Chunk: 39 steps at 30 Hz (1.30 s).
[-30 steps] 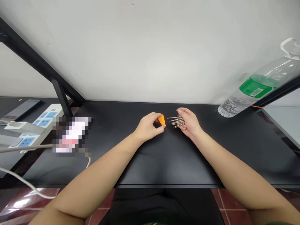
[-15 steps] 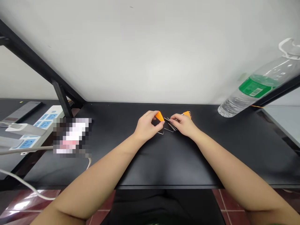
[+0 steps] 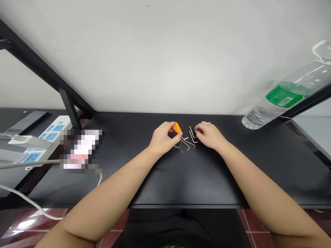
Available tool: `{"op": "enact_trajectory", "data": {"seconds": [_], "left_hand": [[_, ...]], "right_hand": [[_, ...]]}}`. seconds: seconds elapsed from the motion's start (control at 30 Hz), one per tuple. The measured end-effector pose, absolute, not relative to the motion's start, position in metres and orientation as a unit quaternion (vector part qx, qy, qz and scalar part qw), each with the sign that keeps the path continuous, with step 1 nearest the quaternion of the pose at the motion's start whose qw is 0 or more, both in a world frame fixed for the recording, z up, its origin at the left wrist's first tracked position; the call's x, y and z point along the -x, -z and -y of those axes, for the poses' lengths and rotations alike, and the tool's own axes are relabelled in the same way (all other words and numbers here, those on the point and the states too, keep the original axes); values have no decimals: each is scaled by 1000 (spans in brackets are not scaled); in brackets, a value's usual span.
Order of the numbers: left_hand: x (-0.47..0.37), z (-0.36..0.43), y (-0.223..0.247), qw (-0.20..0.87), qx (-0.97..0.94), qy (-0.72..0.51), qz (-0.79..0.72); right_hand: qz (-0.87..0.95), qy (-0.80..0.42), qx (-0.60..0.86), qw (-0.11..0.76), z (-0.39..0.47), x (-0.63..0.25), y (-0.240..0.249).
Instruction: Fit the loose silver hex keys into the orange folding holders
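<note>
My left hand [image 3: 163, 137] is closed, pinching an orange plastic holder [image 3: 177, 128] between thumb and fingers just above the black table. Several L-shaped hex keys [image 3: 188, 147] lie loose beneath and to the right of it, their bent ends fanned toward me. Larger hex keys [image 3: 191, 133] rest side by side, right at the fingertips of my right hand [image 3: 210, 135]. That hand's fingers are curled together, and whatever may be between them is hidden. A sliver of another orange piece [image 3: 209, 123] peeks out behind its knuckles.
A large water bottle with a green label [image 3: 288, 95] stands at the back right. On the left are a blurred-out phone-like object [image 3: 81, 148], a white power strip [image 3: 55, 132] with plugs, and cables. A white wall [image 3: 165, 62] rises behind the table [image 3: 186, 182].
The hex keys that were bunched under my right hand now lie spread on the table. My right hand has shifted slightly right, covering most of the orange piece behind it. My left hand stays put.
</note>
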<state>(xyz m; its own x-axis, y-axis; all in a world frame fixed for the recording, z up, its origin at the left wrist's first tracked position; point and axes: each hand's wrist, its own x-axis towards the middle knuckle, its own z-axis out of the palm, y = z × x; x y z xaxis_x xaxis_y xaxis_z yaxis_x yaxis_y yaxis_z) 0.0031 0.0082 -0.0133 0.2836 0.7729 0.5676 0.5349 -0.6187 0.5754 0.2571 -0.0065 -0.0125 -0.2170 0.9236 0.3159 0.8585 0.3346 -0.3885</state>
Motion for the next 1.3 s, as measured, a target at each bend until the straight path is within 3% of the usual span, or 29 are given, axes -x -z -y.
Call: {"op": "enact_trajectory", "data": {"seconds": [0.17,0.4,0.53,0.67,0.8,1.03,1.3], "left_hand": [[-5,-9,12,145,-785,-444,-408],[-5,-10,13,126,-790,-447,-400],[-4,-8,11,118,-798,-428,-407],[-4,-7,9,121,-801,-426,-404],[-3,-6,9,126,-801,-428,-398],[-2,-4,8,140,-805,-424,-391],[-3,-2,10,189,-824,-412,-341]], "right_hand": [[823,-62,507,249,13,-247,14],[887,44,445,118,19,-219,0],[891,10,439,120,18,-218,-3],[882,-91,420,195,16,-224,2],[823,-196,422,326,16,-229,3],[538,-452,438,561,19,-229,0],[458,-514,357,632,28,-221,-16]]}}
